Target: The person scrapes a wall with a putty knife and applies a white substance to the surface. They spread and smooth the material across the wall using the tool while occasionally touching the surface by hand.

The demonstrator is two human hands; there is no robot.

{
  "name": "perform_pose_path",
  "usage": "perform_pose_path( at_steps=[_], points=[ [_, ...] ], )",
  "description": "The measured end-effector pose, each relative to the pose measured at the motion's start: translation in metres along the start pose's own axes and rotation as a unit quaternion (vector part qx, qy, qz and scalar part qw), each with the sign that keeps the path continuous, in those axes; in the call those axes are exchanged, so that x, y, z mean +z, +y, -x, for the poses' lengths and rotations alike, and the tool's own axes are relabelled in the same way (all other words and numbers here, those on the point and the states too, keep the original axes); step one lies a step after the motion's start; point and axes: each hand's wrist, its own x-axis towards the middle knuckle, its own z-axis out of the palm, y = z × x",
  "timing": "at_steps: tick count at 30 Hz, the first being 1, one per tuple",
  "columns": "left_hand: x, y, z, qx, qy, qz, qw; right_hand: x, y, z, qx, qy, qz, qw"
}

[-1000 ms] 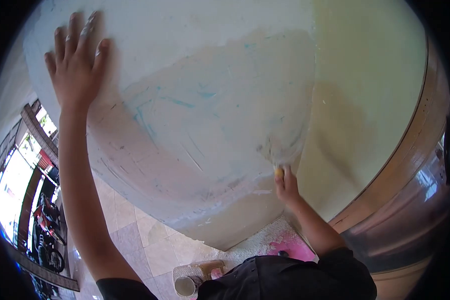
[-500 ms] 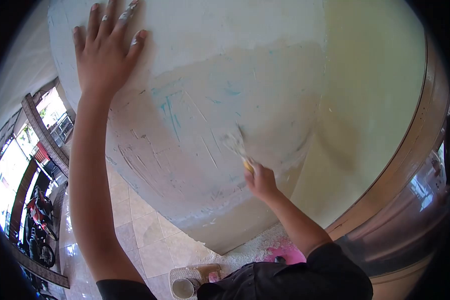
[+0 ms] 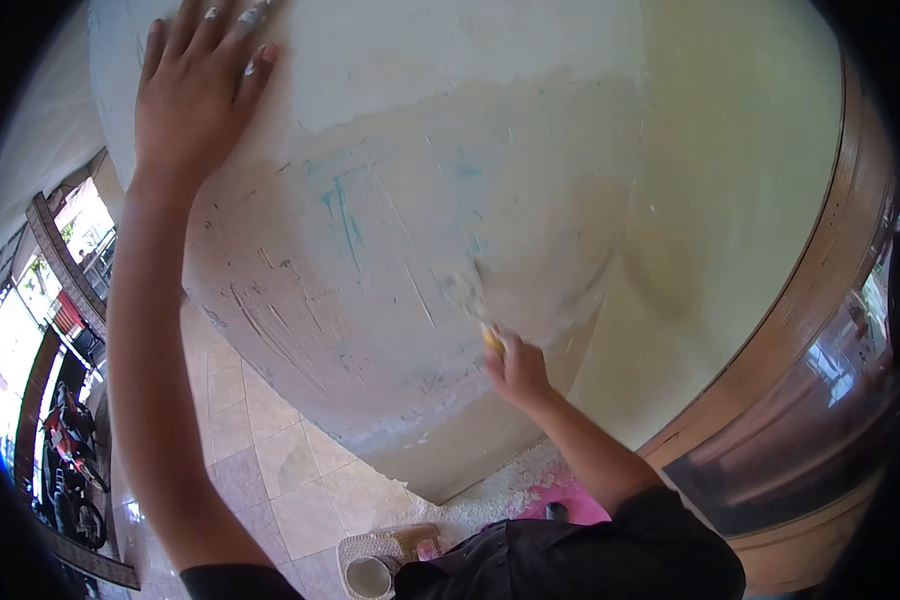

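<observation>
My right hand [image 3: 519, 368] is closed around the yellow handle of a putty knife [image 3: 466, 296]. Its blade, smeared with whitish paste, lies against the patchy wall [image 3: 390, 290], which carries scratch lines and teal marks. Higher up on the left, my left hand [image 3: 192, 100] rests flat on the same wall with its fingers apart. White paste sticks to several of those fingers, and the tips are partly cut off by the top of the view.
Below the wall lies a tiled floor [image 3: 305, 505] with white crumbs and a pink patch [image 3: 580, 500] near its foot. A cup-like container [image 3: 369, 577] sits on a woven-looking tray [image 3: 410, 537]. Wooden trim [image 3: 760, 350] curves at right; motorcycles [image 3: 70, 430] stand far left.
The putty knife has shifted slightly downward with my right hand, and new scratch marks show above the blade. My left hand appears a little further up and left in view.
</observation>
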Motion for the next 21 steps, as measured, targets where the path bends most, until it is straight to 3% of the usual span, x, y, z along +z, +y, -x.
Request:
perform_pose_path(
  at_steps=[2,4,6,9,11,14,17,19,21],
  points=[
    [-0.004,-0.014,0.002,0.04,-0.025,-0.007,0.999,-0.003,0.02,0.016,-0.034,0.031,-0.04,0.998],
    [-0.003,-0.022,0.002,0.072,-0.049,-0.01,0.996,-0.021,0.015,-0.004,-0.128,0.115,-0.02,0.985],
    [0.002,-0.022,0.004,0.085,-0.024,-0.022,0.996,-0.04,-0.018,-0.064,-0.159,0.142,-0.031,0.976],
    [0.005,-0.018,0.005,0.078,-0.01,-0.039,0.996,-0.052,-0.081,-0.127,-0.143,0.121,-0.058,0.981],
    [0.001,-0.019,0.005,0.077,-0.02,-0.033,0.996,-0.043,-0.098,-0.14,-0.095,0.055,-0.031,0.994],
    [-0.001,-0.02,0.011,0.071,-0.034,-0.013,0.997,0.005,-0.062,-0.081,-0.04,0.003,0.049,0.998],
    [-0.002,-0.019,0.013,0.06,-0.026,0.003,0.998,0.013,-0.028,-0.016,-0.064,0.019,0.007,0.998],
    [0.012,-0.027,0.01,0.079,0.025,-0.047,0.995,0.001,-0.032,-0.02,-0.164,0.083,-0.068,0.981],
    [0.012,-0.026,0.012,0.077,0.013,-0.016,0.997,-0.012,-0.047,-0.059,-0.219,0.129,-0.036,0.966]
  ],
)
